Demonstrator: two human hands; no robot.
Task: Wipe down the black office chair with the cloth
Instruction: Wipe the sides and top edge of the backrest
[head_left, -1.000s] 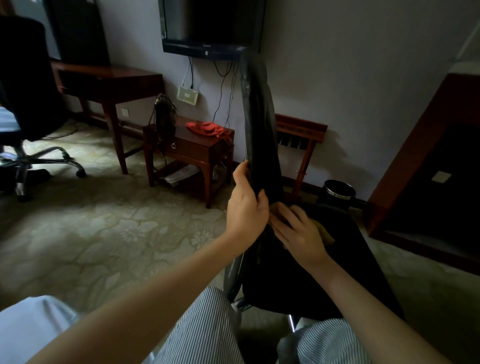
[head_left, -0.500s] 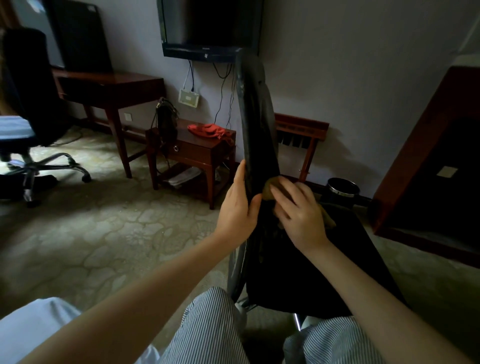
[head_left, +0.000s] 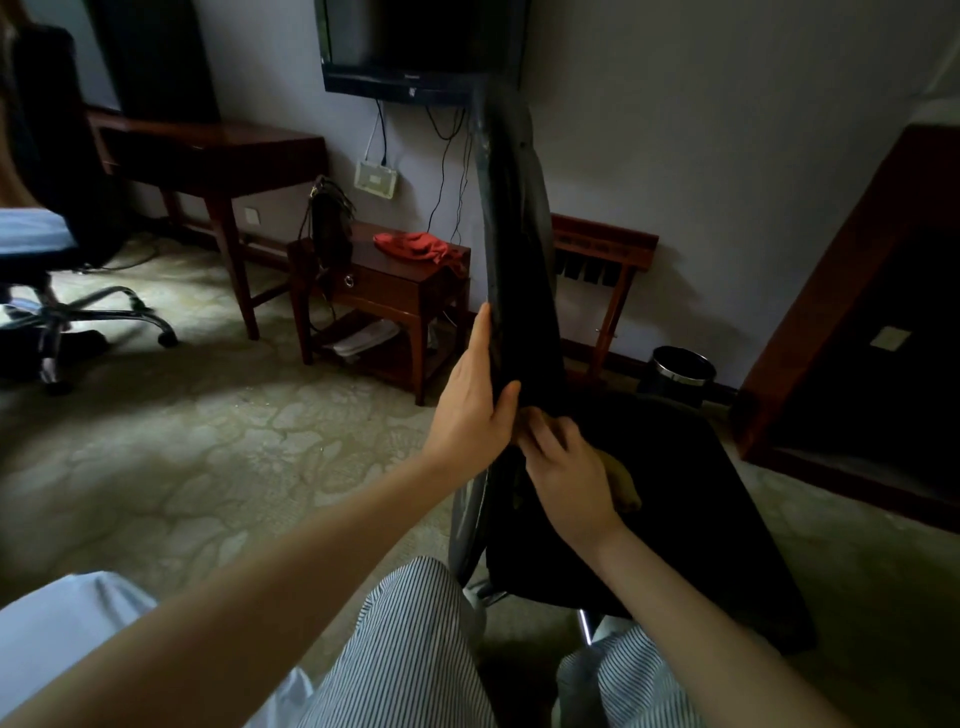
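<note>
The left hand (head_left: 475, 410) grips the black office chair (head_left: 519, 260) backrest edge, while at its 4 o'clock the right hand (head_left: 566, 467) curls around the cloth (head_left: 623, 486).

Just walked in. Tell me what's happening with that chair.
A person is wiping the black office chair. The left hand grips the side edge of its upright backrest. The right hand lies over a yellowish cloth low down, where the backrest meets the seat. How its fingers hold the cloth is hidden.
</note>
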